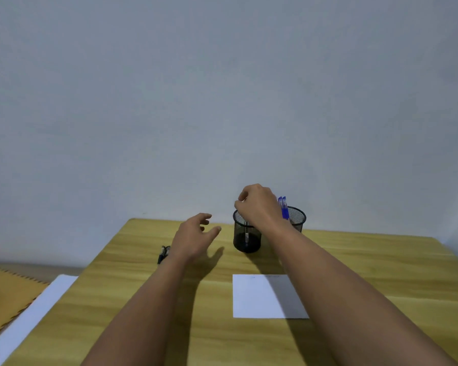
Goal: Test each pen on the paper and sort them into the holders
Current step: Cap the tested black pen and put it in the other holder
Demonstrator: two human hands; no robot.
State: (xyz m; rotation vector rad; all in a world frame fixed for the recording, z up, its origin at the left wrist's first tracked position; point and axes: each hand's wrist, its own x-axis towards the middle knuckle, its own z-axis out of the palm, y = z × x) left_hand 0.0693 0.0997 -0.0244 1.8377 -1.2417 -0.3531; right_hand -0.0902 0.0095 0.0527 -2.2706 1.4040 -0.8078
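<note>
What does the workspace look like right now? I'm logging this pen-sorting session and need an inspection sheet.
Surface: wooden table, bare apart from the items below.
Job's things: paper lying flat; two mesh holders, near holder with one pen, far holder with blue pens; loose pens left of them.
Clutter: nothing seen.
Hands: right hand pinched over the near holder, its grip hidden; left hand open, empty.
Cables: nothing seen.
Surroundings: plain wall; white board and tan mat at left.

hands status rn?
Left hand: open, empty, above the table.
Right hand: fingers pinched on a pen in the near mesh holder.
</note>
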